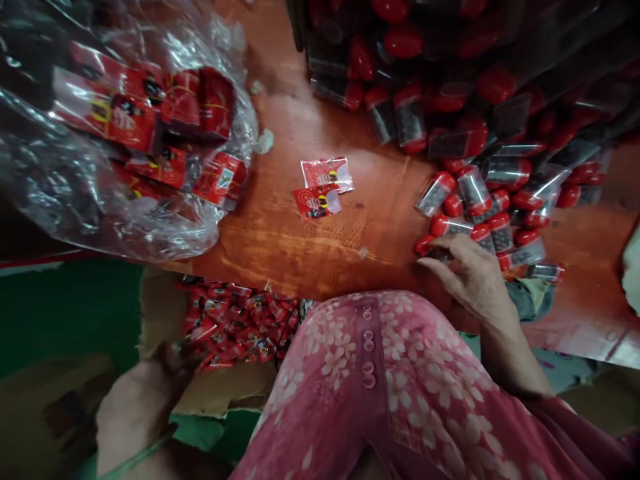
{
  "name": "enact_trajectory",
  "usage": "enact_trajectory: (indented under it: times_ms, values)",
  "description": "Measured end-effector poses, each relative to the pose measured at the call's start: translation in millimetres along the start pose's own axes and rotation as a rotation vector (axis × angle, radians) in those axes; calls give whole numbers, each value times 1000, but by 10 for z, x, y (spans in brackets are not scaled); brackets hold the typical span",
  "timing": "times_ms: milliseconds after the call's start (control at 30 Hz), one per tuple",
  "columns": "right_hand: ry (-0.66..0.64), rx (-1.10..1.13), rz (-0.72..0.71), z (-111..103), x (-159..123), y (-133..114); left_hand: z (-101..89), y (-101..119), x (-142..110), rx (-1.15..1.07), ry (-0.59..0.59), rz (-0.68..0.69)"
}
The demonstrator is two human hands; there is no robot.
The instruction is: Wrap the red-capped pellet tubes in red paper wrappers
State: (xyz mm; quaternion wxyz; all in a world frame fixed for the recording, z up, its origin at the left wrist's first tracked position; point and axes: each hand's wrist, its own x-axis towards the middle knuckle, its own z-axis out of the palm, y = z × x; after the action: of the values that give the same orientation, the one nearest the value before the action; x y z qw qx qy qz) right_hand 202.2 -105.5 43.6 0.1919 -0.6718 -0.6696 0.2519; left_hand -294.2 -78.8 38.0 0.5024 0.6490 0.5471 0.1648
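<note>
My right hand (467, 277) lies at the near edge of a heap of clear plastic tubes with red caps (480, 190), its thumb and fingers closing on one tube (430, 245). The tubes hold small dark contents. My left hand (140, 410) is low at the bottom left, blurred, beside a cardboard box of small red packets (235, 327). Its fingers reach toward the packets, and what they touch is unclear. Two flat red-and-white labels (323, 187) lie on the orange-brown wooden table (280, 247) between the heap and a clear plastic bag (125, 133) of red packs.
My pink flowered clothing (370, 373) fills the bottom middle, against the table's near edge. A green surface (65, 313) lies at the left. A crumpled grey-green cloth (530, 300) sits beneath the tubes, and a white object (633, 267) shows at the right edge.
</note>
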Motion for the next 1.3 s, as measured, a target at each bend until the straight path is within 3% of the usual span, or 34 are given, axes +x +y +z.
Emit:
enact_trajectory:
  times_ms: [33,100,167,200,267,300,433,533,633,767,867,933,1033,1133,1300]
  values:
    - [1,-90,11,-8,-57,41,2,12,10,147,76,21]
    - [-19,-234,47,13,-141,90,126,78,158,382,337,63]
    - [-45,-332,89,58,-190,106,387,190,468,471,503,147]
    - [-48,-366,101,83,-204,108,550,264,671,459,557,266]
    - [-55,-413,107,133,-216,111,890,438,1126,439,371,450]
    - [-62,-430,101,156,-215,113,1047,530,1355,433,368,573]
    - [-57,-398,60,222,-178,104,1463,810,2075,498,255,596]
    - [-52,-177,57,226,-141,58,1556,842,2310,529,196,564]
    - [-67,194,121,217,-97,10,1561,778,2347,557,203,577]
    - [-26,788,351,261,33,-36,1534,750,2268,526,266,625]
    - [16,1223,467,334,226,-111,1521,834,2179,404,329,695]
    - [46,1398,501,384,383,-189,1521,926,2111,261,395,729]
    - [90,1482,486,454,600,-300,1540,1064,2006,-47,394,630]
    - [67,1333,392,520,753,-368,1585,1141,1926,-349,292,446]
    - [-11,1166,297,599,882,-487,1697,1124,1859,-550,236,262]
